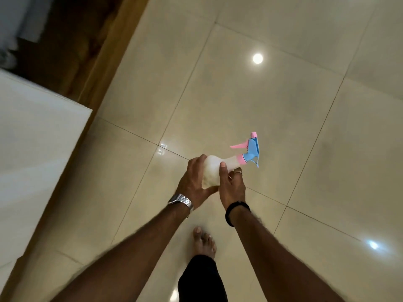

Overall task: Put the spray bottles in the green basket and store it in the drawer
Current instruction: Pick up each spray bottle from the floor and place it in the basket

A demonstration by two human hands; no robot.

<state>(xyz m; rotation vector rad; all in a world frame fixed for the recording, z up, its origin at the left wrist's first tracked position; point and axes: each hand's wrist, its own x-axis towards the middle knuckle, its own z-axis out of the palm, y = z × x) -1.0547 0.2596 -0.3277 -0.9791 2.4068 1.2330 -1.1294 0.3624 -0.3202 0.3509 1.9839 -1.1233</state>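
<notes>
One head-worn view only, so no second view shares any of the scene. The camera looks steeply down from standing height at the tiled floor, tilted so the grout lines run diagonally. Both forearms enter from 6 o'clock, meeting near centre, close to the lens. A bare foot sits at 6 o'clock (almost directly below). A white surface fills 9 o'clock, with a wooden strip running toward 11 o'clock.
</notes>
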